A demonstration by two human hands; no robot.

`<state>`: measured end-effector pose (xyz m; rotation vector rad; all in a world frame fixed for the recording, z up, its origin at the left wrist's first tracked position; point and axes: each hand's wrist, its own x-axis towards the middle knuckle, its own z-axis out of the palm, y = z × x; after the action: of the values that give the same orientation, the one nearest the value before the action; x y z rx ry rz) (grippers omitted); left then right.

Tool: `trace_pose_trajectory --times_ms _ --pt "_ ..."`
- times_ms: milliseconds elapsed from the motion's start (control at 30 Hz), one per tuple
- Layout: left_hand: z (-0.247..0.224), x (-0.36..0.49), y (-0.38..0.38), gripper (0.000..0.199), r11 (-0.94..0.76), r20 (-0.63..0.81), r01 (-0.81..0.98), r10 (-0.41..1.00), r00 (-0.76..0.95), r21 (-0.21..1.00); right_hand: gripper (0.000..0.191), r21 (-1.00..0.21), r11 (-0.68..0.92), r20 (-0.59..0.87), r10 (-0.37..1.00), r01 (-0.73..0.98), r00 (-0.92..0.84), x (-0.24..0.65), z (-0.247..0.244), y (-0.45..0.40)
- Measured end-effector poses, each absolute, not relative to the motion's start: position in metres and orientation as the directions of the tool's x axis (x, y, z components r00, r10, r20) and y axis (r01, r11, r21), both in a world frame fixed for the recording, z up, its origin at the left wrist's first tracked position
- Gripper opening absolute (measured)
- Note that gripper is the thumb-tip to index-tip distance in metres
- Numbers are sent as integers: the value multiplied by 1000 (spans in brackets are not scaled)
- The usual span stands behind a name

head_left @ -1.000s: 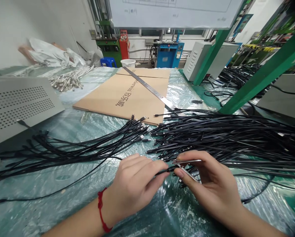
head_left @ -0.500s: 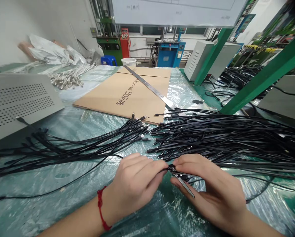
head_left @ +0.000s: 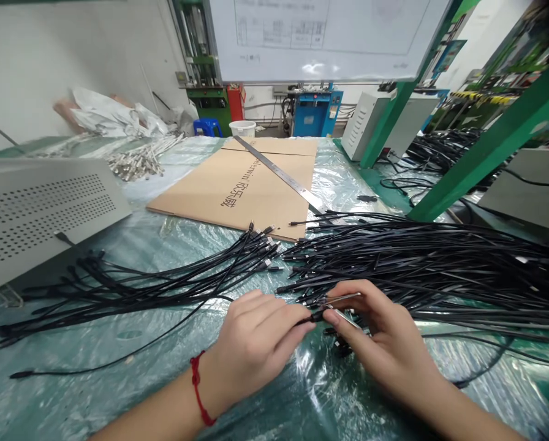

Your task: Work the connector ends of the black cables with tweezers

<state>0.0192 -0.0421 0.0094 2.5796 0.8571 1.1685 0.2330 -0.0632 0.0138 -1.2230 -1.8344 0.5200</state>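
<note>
My left hand (head_left: 260, 346), with a red cord bracelet on its wrist, is closed around a black cable near its end. The cable end (head_left: 318, 315) pokes out past the thumb and forefinger. My right hand (head_left: 375, 331) grips small metal nippers (head_left: 348, 298), whose two thin bare arms spread apart between thumb and fingers. Their jaws meet the cable end, partly hidden by the fingertips. Some dark connector ends (head_left: 341, 343) lie under the right hand. Beyond the left hand is a smaller bundle of black USB cables (head_left: 187, 275).
A large pile of black cables (head_left: 431, 263) covers the right side. Behind lies a flat cardboard sheet (head_left: 201, 190) with a steel ruler (head_left: 279, 171) across it. A perforated grey metal box (head_left: 49, 214) stands left; a green post (head_left: 486, 147) slants at right.
The nippers have turned in my right hand, and their arms now show spread apart. My left hand still grips the cable. The camera view has tilted up slightly.
</note>
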Motion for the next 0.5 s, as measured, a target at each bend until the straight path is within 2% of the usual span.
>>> trace_pose_trajectory --times_ms 100,200,267,333,500 --pt "8 15 -32 8 -776 575 535 618 537 334 14 -821 365 365 927 439 -87 240 16 -56" --pt "4 4 -11 19 -608 487 748 754 441 264 27 -918 311 364 907 248 211 264 23 -37" --pt "0 -5 5 27 -503 474 826 809 348 253 33 -939 331 338 826 97 451 292 30 -18" --pt "-5 -15 20 31 -425 457 869 845 279 253 32 -918 394 335 720 39 608 328 39 0" --pt "-20 -31 41 15 -359 394 885 890 230 295 22 -924 380 147 448 -39 882 418 52 22"
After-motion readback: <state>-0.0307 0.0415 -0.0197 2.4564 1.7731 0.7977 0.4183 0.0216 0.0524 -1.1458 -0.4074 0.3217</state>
